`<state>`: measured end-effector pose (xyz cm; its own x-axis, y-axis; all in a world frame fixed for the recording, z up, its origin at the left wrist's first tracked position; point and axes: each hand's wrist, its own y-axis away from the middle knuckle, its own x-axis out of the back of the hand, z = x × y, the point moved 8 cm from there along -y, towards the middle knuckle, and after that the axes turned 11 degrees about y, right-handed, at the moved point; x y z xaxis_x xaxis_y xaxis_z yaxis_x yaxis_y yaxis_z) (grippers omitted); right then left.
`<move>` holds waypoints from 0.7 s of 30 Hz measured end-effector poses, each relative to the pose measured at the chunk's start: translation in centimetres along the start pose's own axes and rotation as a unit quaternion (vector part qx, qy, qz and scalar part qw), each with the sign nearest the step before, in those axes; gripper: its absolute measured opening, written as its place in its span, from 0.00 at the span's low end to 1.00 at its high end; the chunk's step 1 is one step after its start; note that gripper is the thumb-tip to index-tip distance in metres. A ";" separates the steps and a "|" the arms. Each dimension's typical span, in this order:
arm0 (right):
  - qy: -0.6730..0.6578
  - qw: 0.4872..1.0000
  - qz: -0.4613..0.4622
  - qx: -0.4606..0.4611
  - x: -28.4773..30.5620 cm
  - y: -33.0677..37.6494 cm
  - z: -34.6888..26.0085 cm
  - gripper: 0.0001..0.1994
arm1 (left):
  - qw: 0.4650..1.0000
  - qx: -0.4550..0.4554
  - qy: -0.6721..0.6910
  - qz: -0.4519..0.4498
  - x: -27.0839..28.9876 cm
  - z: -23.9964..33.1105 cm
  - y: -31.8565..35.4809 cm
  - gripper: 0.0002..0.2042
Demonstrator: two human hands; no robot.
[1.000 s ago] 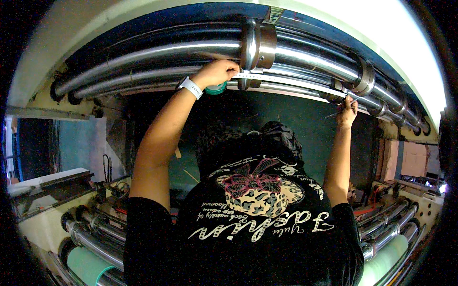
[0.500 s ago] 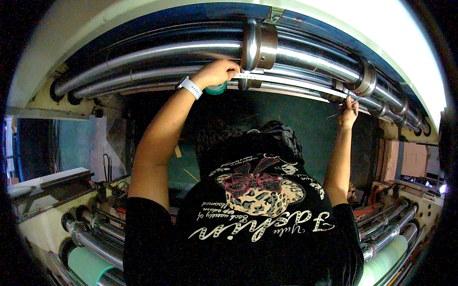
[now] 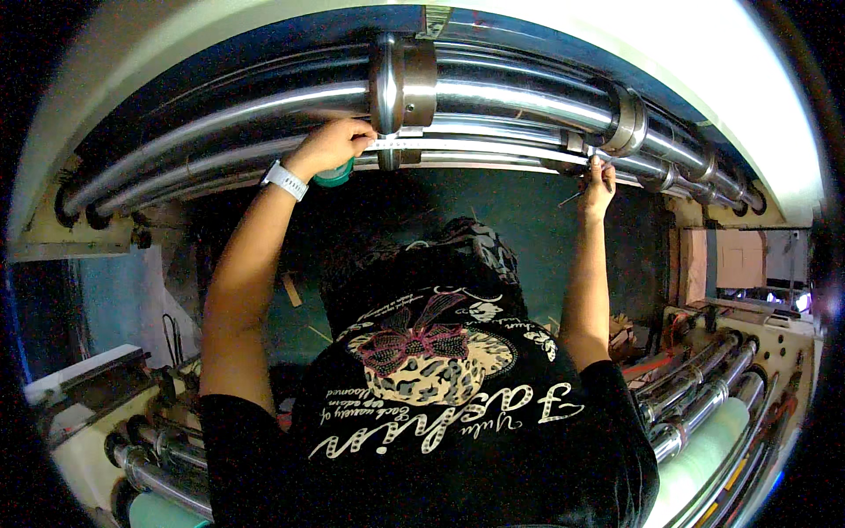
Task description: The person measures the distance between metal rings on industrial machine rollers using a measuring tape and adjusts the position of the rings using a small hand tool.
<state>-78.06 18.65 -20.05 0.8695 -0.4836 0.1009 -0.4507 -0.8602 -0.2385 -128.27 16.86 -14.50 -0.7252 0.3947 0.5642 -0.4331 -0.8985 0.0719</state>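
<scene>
A white tape measure blade (image 3: 475, 146) is stretched between my two hands, along a row of shiny steel shafts (image 3: 528, 101). My left hand (image 3: 330, 148), with a pale watch on the wrist, pinches the blade near a large ring collar (image 3: 387, 88). Its round green case (image 3: 335, 173) hangs just under that palm. Farther right, the fingers of my right hand (image 3: 598, 187) are closed on the blade's other end, below a second collar (image 3: 627, 123). A thin dark rod pokes out of the right hand; its kind is unclear.
A cream machine frame (image 3: 53, 231) encloses the shafts. Behind me on either side lie more steel rollers (image 3: 704, 396) and a pale green roll (image 3: 709, 449). A dark floor (image 3: 396, 198) shows below the shafts, with a small wooden strip (image 3: 291, 289) on it.
The whole view has shifted, so shafts, hands and torso all appear farther left. Both hands keep their hold on the tape, at about the same places along the shafts.
</scene>
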 end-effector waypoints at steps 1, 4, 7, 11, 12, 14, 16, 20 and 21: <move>-0.014 1.000 0.014 -0.019 -0.4 0.6 -0.8 0.07 | 1.000 0.012 0.005 -0.003 0.0 0.4 0.3 0.08; -0.048 0.996 0.032 -0.066 -1.3 2.1 -3.0 0.07 | 1.000 0.013 0.007 0.002 0.0 0.4 0.3 0.09; 0.029 0.994 0.101 0.040 0.5 0.8 -1.3 0.08 | 1.000 0.020 -0.013 -0.003 0.0 0.9 0.2 0.09; 0.001 0.996 0.087 0.017 1.2 -0.3 1.2 0.08 | 0.999 0.030 0.013 -0.009 -0.2 0.2 0.3 0.10; 0.004 0.995 0.093 0.028 0.9 0.1 0.9 0.08 | 0.999 0.019 0.026 -0.005 -0.2 0.4 0.6 0.10; 0.010 0.993 0.104 0.049 0.6 0.3 -0.1 0.08 | 0.999 0.021 0.028 -0.004 0.0 0.8 0.8 0.10; -0.043 0.996 0.083 -0.004 -0.2 1.1 -1.0 0.09 | 1.000 0.008 0.011 -0.008 0.2 1.8 1.0 0.10; -0.013 0.996 0.084 0.005 0.9 0.0 0.5 0.09 | 1.000 -0.009 0.015 -0.017 -0.1 0.7 0.5 0.11; 0.012 0.996 0.087 0.034 0.7 0.3 -0.6 0.09 | 0.999 -0.003 0.027 -0.024 -0.2 0.8 0.5 0.11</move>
<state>-77.75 17.96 -19.45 0.7743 -0.6285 0.0744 -0.5787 -0.7507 -0.3188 -127.96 16.19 -13.92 -0.7313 0.4470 0.5152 -0.4714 -0.8771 0.0918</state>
